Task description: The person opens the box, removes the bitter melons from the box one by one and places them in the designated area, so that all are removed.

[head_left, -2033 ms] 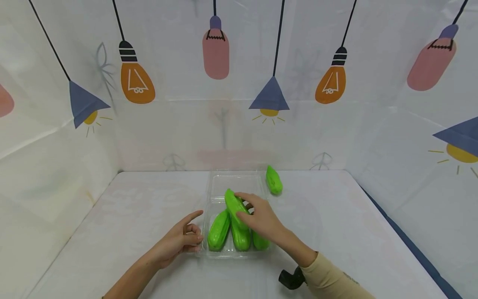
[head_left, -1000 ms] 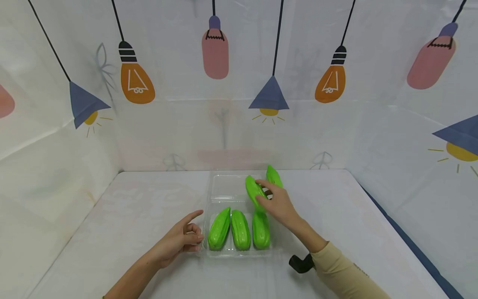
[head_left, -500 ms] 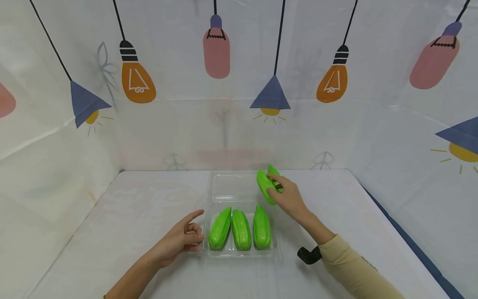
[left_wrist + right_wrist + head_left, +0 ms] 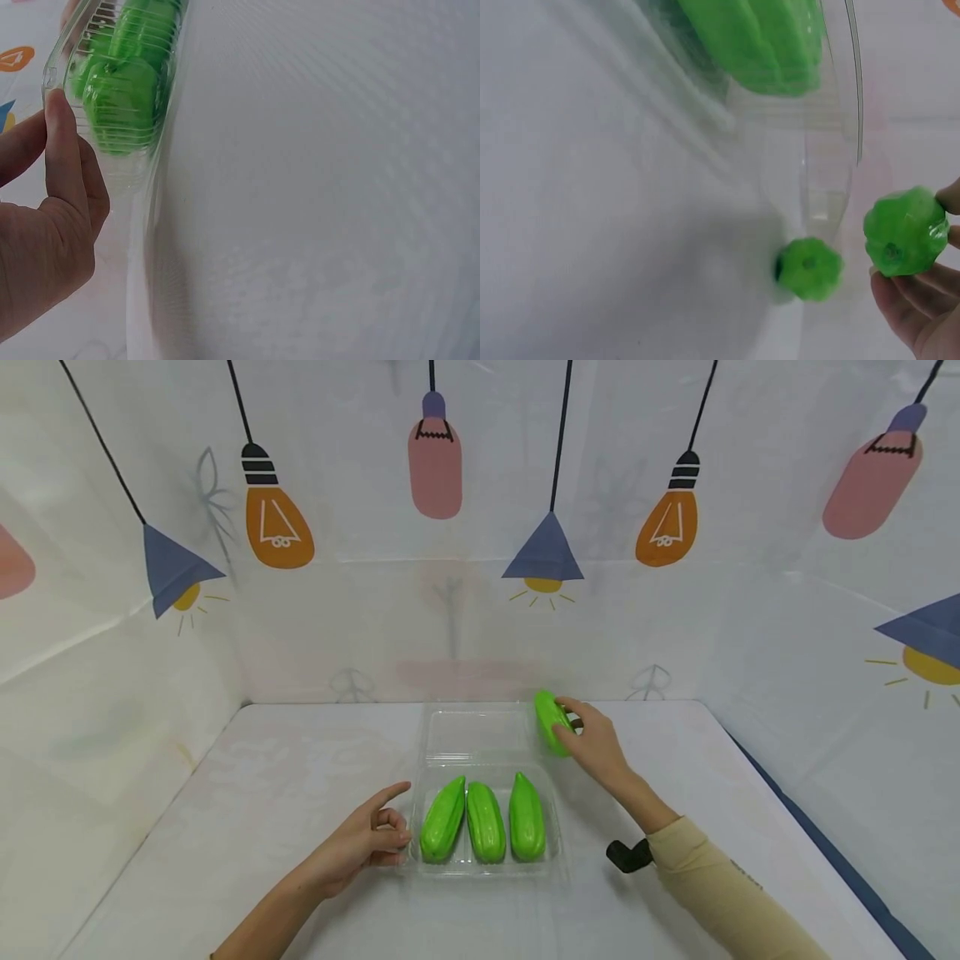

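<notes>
My right hand (image 4: 597, 747) grips a green ridged gourd (image 4: 552, 724), held above the table beside the open lid. In the right wrist view, fingers and thumb close round this gourd, with another green gourd (image 4: 810, 268) lying on the table below. The held one hides that other gourd in the head view. Three more gourds, left (image 4: 443, 821), middle (image 4: 486, 822) and right (image 4: 527, 817), lie side by side in a clear plastic clamshell box (image 4: 480, 871). My left hand (image 4: 367, 842) pinches the box's left rim between thumb and fingers, its index finger stretched out.
The box's hinged clear lid (image 4: 480, 732) lies folded back toward the rear wall. A black device (image 4: 628, 857) sits at the right wrist. The white table (image 4: 315, 760) is enclosed by white sheeting printed with lamps (image 4: 542, 550).
My right hand has carried the gourd from over the box, back and to the right, over the one beside the lid. The left hand stays at the box rim.
</notes>
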`<state>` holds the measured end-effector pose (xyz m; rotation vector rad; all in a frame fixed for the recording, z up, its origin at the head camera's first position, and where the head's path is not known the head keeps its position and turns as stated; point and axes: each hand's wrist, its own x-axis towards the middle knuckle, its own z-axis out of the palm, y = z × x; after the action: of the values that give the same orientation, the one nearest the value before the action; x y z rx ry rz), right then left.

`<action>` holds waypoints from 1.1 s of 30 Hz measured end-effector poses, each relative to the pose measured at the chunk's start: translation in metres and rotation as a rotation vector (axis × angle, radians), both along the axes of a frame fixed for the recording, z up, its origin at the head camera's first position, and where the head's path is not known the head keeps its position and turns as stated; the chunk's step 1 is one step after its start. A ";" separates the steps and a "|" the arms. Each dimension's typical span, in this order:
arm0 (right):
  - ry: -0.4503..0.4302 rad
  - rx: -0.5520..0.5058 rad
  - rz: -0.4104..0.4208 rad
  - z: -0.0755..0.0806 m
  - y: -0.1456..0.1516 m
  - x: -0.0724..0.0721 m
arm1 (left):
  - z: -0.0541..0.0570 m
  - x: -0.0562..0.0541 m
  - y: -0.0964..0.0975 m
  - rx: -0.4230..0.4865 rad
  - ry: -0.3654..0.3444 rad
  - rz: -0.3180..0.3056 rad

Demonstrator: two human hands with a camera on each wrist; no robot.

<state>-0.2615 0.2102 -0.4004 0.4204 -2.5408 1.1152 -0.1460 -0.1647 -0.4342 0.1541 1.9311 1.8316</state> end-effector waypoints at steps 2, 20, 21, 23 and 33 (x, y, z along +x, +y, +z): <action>-0.008 -0.002 -0.008 0.000 0.003 -0.003 | -0.001 0.000 0.000 -0.003 0.000 0.002; -0.138 -0.047 -0.076 -0.009 0.030 -0.028 | 0.001 -0.001 -0.001 -0.006 0.004 0.006; -0.142 -0.047 -0.079 -0.009 0.032 -0.029 | 0.001 -0.001 -0.001 -0.007 0.003 0.007; -0.151 -0.049 -0.092 -0.010 0.034 -0.030 | 0.001 -0.001 -0.001 -0.007 0.002 0.008; -0.210 -0.038 -0.128 -0.023 0.047 -0.039 | 0.000 0.000 -0.001 -0.006 0.000 0.008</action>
<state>-0.3007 0.2575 -0.4232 0.1335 -2.6763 1.2137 -0.1459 -0.1656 -0.4343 0.1449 1.9398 1.8309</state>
